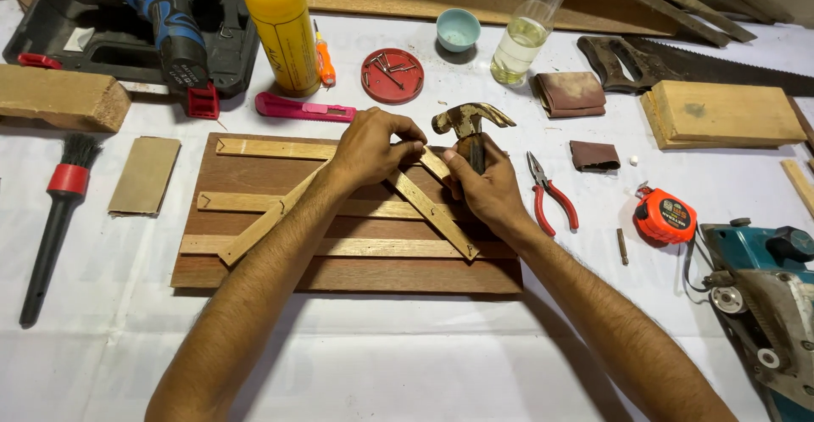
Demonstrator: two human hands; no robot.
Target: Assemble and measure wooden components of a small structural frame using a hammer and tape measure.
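A dark wooden board (254, 273) lies on the white-covered table, with three pale wooden strips across it and two slanted strips (437, 218) meeting at the top. My left hand (369, 146) pinches at the peak where the slanted strips join; whatever its fingertips grip is too small to see. My right hand (483, 184) grips a claw hammer (471, 121) close under its head, the head sitting just above the joint.
Red pliers (551, 195), an orange tape measure (666, 216), a red lid of nails (393, 75), a pink utility knife (303, 109), a yellow can (280, 23), a clear bottle (527, 27), a blue drill (170, 23), a brush (55, 218), a handsaw (678, 61), wood blocks (721, 115) and a power planer (763, 303) surround the board.
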